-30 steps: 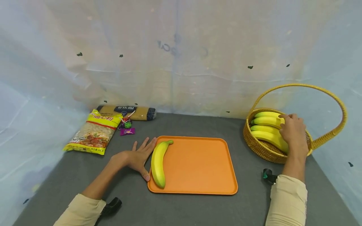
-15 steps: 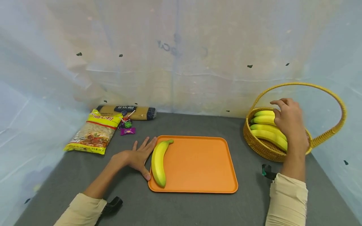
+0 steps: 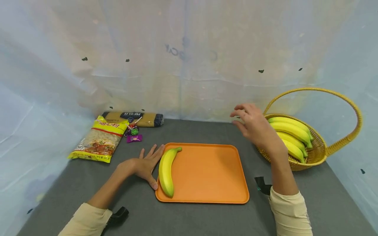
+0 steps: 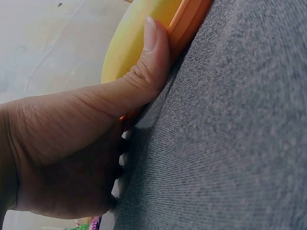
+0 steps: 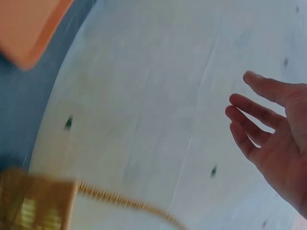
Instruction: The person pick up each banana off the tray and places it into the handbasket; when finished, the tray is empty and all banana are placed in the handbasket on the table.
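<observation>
An orange tray [image 3: 209,173] lies on the grey cloth with one banana [image 3: 166,172] along its left side. My left hand [image 3: 144,166] rests at the tray's left edge with fingers spread; in the left wrist view its thumb [image 4: 156,48] touches the rim beside the banana. My right hand [image 3: 255,126] hangs in the air between the tray and the wicker basket [image 3: 320,154], holding nothing, its fingers loosely bent. Several bananas [image 3: 292,129] lie side by side in the basket, partly hidden by the right hand and forearm.
At the back left lie a yellow noodle bag [image 3: 98,139], a spaghetti pack [image 3: 149,119], some lollipops [image 3: 134,130] and a purple candy [image 3: 134,138]. The basket's tall handle [image 3: 325,91] arches up at the right. A pale plastic sheet [image 3: 200,65] hangs behind the table.
My right hand has lifted off the bananas in the basket and moved left, with nothing in it. The left hand, the tray and its banana have stayed in place.
</observation>
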Available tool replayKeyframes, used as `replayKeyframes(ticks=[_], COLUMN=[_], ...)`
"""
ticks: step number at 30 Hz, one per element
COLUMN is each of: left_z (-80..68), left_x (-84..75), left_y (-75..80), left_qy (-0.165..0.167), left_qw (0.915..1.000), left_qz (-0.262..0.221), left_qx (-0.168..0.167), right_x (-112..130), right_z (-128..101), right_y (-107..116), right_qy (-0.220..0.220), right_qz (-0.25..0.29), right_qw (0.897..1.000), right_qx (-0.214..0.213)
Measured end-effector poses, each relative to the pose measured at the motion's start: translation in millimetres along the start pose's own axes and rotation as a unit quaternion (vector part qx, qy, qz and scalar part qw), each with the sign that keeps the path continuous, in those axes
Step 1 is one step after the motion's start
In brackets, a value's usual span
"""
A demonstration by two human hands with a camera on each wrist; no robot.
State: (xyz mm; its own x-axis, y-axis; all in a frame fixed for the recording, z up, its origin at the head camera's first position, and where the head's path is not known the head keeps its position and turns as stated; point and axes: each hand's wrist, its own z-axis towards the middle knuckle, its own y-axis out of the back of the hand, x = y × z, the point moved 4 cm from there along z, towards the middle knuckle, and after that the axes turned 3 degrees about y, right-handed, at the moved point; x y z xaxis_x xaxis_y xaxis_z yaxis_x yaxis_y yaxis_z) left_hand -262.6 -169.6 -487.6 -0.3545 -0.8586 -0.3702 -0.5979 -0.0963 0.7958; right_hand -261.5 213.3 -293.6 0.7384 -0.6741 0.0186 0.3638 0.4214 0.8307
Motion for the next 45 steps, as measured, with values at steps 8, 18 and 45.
replayKeyframes(ticks=[8, 18, 45], left_z=[-0.5, 1.0, 1.7], left_x=[-2.7, -1.2, -3.8], left_y=[0.9, -0.9, -0.7], left_qy=[-0.007, 0.003, -0.002], left_qw=[1.0000, 1.0000, 1.0000], left_qz=[-0.001, 0.006, -0.007], left_qx=[0.000, -0.001, 0.002], right_x=[82, 147, 149], right_z=[18, 13, -2], right_y=[-48, -111, -128], right_qy=[0.118, 0.186, 0.155], right_qz=[0.000, -0.013, -0.100], right_qw=[0.983, 0.917, 0.884], right_qx=[0.138, 0.351, 0.430])
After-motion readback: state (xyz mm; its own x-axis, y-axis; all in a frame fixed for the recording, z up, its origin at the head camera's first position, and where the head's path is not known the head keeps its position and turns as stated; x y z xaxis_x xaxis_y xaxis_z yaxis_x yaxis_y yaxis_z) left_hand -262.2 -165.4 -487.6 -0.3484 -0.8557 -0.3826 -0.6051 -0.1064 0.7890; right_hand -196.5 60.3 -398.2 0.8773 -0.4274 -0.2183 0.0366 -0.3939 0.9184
